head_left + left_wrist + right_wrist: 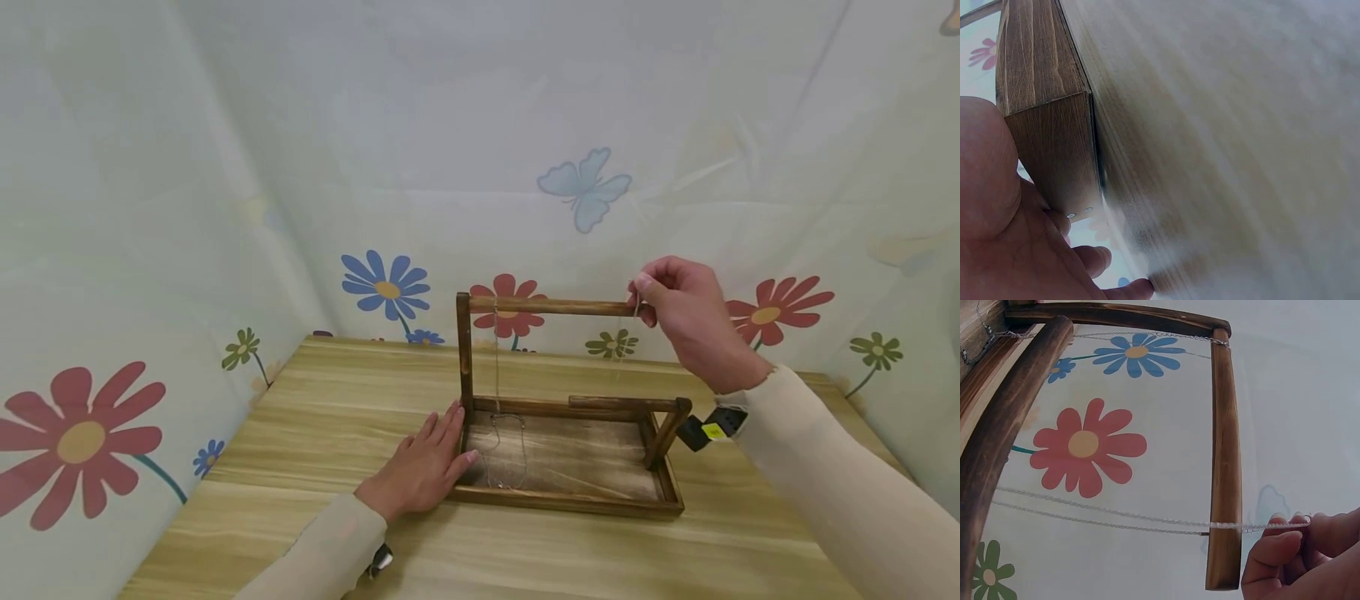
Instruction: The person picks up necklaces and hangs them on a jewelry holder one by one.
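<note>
On the table (pixel 360 400), a wooden stand (pixel 562 497) is touched at its left end by the straight-fingered left hand (pixel 423 462). At the upper bar (pixel 570 307), by the raised right hand (pixel 690 317), a draped chain (pixel 1227 525) is pinched, seemingly not yet released, its ends indistinct; a hung chain (pixel 497 358) is already placed.

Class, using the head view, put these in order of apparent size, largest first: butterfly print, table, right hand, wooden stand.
1. Table
2. Wooden stand
3. Right hand
4. Butterfly print

This ranks only how they look here; nearness to the camera may favour the hand over the print.
</note>
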{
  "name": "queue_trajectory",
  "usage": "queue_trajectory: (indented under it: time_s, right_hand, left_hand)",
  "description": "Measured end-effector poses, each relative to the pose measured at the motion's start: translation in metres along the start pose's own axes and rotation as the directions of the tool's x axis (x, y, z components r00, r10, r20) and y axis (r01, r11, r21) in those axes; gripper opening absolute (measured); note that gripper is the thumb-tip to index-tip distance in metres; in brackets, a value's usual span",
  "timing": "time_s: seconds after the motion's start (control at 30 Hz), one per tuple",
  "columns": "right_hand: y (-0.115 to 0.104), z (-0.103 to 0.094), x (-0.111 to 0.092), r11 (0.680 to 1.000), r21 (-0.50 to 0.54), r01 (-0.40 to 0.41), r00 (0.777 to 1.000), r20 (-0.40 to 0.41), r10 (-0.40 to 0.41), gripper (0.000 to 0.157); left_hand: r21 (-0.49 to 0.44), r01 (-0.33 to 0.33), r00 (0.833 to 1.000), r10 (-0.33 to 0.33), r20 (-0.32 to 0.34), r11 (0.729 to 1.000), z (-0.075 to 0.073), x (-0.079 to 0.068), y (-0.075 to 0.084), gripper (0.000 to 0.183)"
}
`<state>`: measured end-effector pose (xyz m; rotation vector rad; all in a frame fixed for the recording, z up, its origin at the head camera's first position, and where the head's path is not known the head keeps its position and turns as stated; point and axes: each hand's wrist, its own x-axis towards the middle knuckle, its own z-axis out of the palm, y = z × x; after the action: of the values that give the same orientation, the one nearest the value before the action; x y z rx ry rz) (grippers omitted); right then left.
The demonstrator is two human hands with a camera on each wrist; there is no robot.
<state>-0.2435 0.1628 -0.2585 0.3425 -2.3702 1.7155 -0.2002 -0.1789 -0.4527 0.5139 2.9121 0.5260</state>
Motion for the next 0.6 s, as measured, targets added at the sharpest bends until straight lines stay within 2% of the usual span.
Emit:
queue_trajectory:
  time_s: [0.2,0.6]
  right_hand:
    - [-0.009,0.010,0.005,0.996,-0.086,-0.024,1.000,-0.007,0.023,0.021]
    - [-0.022,0.031,0.012,0.998,-0.063,-0.007,1.000,0.027,0.008,0.017]
  left_hand:
    - [0.002,-0.007,1.000,0.007,0.002,1.000,0.000,-0.001,0.000,0.076]
    - [0.005,-0.009,1.000,0.009,0.008,1.000,0.000,-0.002,-0.002,0.076]
